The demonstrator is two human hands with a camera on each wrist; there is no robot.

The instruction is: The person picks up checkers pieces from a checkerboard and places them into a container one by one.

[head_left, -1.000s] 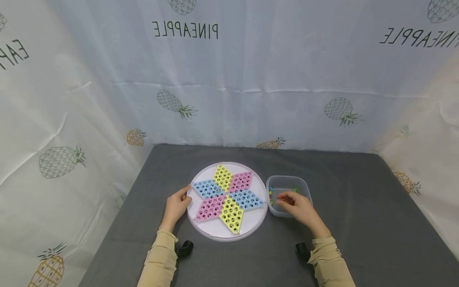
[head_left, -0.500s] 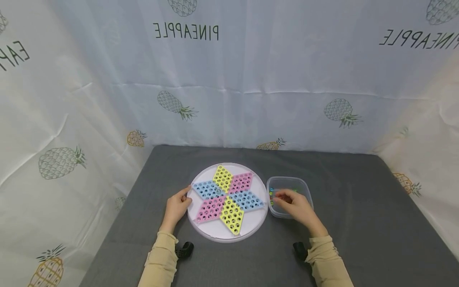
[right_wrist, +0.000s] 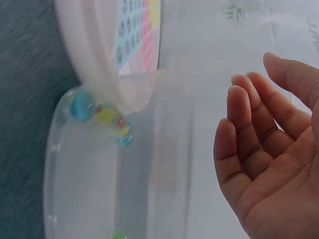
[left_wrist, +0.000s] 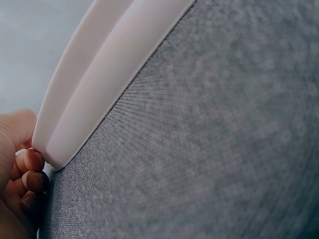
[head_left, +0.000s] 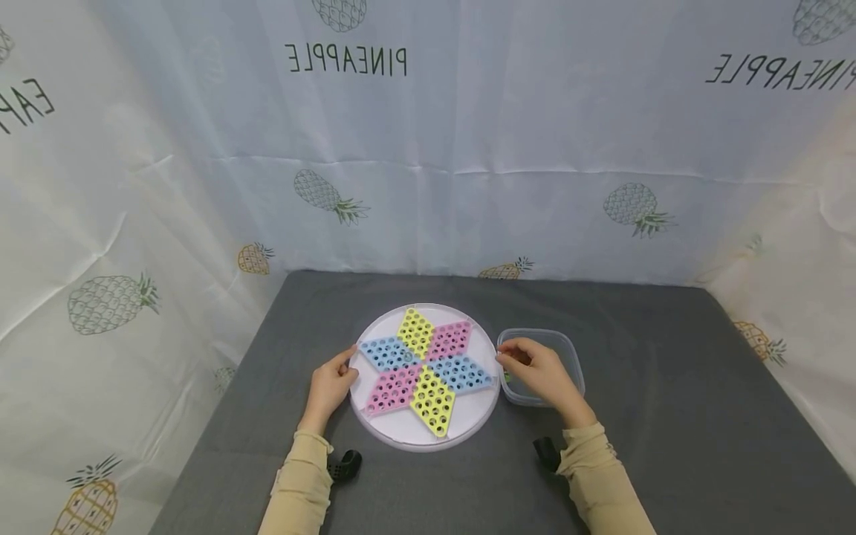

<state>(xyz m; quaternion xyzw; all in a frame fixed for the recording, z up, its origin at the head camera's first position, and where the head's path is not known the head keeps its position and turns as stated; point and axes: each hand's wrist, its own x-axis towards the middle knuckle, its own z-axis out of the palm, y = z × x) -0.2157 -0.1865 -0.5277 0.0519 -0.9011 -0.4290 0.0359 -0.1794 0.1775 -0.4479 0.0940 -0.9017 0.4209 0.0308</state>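
Observation:
A round white Chinese checkers board (head_left: 461, 416) lies on the table, its six-pointed star in yellow, pink and blue sections full of holes. A clear marble (head_left: 408, 357) sits in the upper-left blue section. At the board's left rim, my left hand (head_left: 332, 383) pinches the edge, thumb and curled fingers showing in the left wrist view. My right hand (head_left: 538, 369) hovers over the left side of a clear plastic container (head_left: 576, 364), fingers bent and thumb close to the index finger. I cannot tell whether a marble is between those fingertips.
Several marbles lie in the container, including a blue marble (right_wrist: 81, 105) and a green marble (right_wrist: 119, 234). The container stands close against the board's right side. Dark grey cloth (head_left: 655, 401) covers the table, with a pineapple-print curtain (head_left: 428, 223) behind. A black strap (head_left: 345, 466) is at the left wrist.
From inside the container my right hand has risen and shifted left toward the board's rim. My left hand stays on the board, which has not moved.

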